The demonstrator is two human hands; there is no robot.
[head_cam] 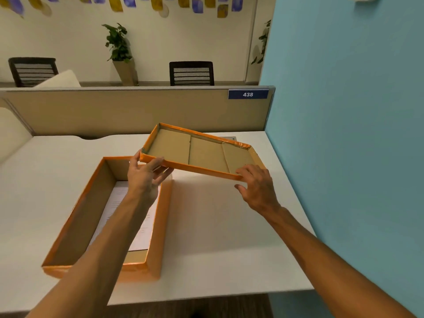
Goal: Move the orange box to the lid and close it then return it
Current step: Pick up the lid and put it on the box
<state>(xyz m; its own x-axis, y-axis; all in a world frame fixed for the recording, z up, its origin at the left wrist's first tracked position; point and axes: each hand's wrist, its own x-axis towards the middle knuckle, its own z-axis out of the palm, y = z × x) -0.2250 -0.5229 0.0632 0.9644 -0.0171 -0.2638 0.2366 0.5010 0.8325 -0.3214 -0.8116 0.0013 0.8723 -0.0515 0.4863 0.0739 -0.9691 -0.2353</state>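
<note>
Gripping opposite ends, the lid (197,152) is held by left hand (143,173) and right hand (257,184) above the desk (218,226), beside the open box (75,226).

Paper's (137,226) print blurred, arm-covered.

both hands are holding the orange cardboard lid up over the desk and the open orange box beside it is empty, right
Not quite: the head view shows the open orange cardboard box holds white printed paper. Both the left hand and right hand do hold the orange cardboard lid up.

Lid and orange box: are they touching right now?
Apart. The head view shows the lid lifted off the table by both hands, tilted, inside up, with white desk visible between its near edge and the orange box.
</note>
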